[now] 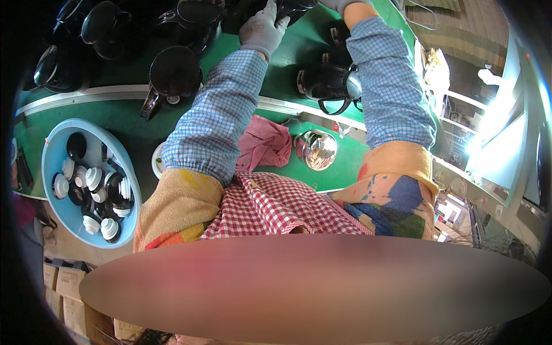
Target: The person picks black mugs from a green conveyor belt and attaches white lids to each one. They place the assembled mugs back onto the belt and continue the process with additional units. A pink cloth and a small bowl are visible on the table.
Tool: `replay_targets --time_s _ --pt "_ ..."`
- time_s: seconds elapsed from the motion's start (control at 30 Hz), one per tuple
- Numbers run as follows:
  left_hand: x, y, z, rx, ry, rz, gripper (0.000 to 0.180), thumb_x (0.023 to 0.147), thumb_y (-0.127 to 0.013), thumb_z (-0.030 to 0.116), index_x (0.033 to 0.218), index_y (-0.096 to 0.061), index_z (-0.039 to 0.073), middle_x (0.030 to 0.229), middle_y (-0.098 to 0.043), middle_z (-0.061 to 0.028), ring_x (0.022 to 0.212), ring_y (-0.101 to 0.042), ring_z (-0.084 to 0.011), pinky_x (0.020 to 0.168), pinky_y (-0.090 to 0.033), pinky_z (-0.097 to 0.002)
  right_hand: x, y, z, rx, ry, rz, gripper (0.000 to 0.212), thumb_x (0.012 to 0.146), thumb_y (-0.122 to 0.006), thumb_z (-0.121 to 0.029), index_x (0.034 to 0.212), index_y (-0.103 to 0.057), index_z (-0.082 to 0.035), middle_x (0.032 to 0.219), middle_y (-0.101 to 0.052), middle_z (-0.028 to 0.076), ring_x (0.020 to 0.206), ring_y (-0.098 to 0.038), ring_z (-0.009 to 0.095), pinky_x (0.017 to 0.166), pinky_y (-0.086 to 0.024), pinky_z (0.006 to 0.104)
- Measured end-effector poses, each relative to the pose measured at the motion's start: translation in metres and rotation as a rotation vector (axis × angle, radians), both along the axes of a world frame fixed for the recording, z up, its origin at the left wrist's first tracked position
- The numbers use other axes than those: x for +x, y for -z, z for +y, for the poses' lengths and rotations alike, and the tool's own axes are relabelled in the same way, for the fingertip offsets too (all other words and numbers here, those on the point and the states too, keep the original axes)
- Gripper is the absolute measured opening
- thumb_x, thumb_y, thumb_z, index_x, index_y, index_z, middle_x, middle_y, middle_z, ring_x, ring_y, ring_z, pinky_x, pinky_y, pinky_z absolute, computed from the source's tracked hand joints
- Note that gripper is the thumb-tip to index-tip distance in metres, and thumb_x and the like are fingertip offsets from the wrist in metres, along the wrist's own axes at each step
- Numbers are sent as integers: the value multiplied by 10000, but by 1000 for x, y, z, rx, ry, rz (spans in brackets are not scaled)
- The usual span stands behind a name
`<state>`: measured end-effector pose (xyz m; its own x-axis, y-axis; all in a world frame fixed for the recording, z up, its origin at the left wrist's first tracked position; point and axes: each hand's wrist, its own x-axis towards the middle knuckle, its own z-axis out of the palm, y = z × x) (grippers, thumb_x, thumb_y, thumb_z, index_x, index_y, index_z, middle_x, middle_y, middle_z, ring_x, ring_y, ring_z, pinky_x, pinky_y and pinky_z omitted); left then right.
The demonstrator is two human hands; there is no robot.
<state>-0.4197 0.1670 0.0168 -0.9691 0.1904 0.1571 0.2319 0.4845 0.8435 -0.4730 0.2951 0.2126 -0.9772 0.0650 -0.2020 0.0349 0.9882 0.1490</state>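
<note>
I can read no words or numbers from here. On the glossy black jugs (325,84) to my right sit small white labels (301,81), too tiny to make out; the cardboard boxes (71,283) at lower left bear faint, illegible print.

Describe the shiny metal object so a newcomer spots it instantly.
On the green table, look between the blue checked sleeves. Right of the crumpled pink cloth sits a rounded metal object, set apart by its mirror-like silver surface.
</note>
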Motion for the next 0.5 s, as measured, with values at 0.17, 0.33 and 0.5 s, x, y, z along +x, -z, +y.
replay_targets --time_s 0.17,0.33,0.5 --pt "0 -4 -2 -24 5 -43 717 929 -670 453 1512 -487 78 1170 -705 -213 1024 -693 -382 884 -550 -496 17 16 23 -74 -24 124 720 996 -412 -665 1377 -607 -86 1240 -702 214 1136 -671 400 966 -525 467" --pt "2 -5 4 -28 32 -36 704 933 -664 453 1508 -495 84 1169 -706 -214 1012 -695 -384 878 -552 -499 -5 34 48 22 201 -2 627 982 -527 -547 1381 -588 -67 1311 -687 187 1200 -647 375 1009 -505 453" --pt "0 -1 0 -3 2 -9 690 938 -659 447 1496 -504 73 1161 -708 -213 1005 -697 -385 866 -553 -502 4 49 55 -54 -652 314 807 830 -740 -418 1508 -477 -69 1447 -565 252 1253 -607 404 1018 -509 432"
